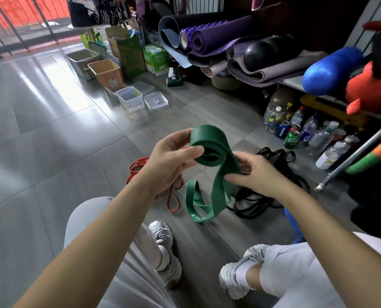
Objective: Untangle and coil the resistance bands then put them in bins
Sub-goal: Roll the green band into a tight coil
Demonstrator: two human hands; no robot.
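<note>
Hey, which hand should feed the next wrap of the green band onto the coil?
The right hand, most likely. It already pinches the loose length of the green band just below the coil, while the left hand has its grip on the coil itself, thumb across the turns, and letting go might undo them.

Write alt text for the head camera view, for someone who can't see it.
A seated person's left hand pinches a partly coiled green resistance band while the right hand feeds its loose tail. A red band and a black band tangle lie on the grey floor, with clear bins beyond.
</note>
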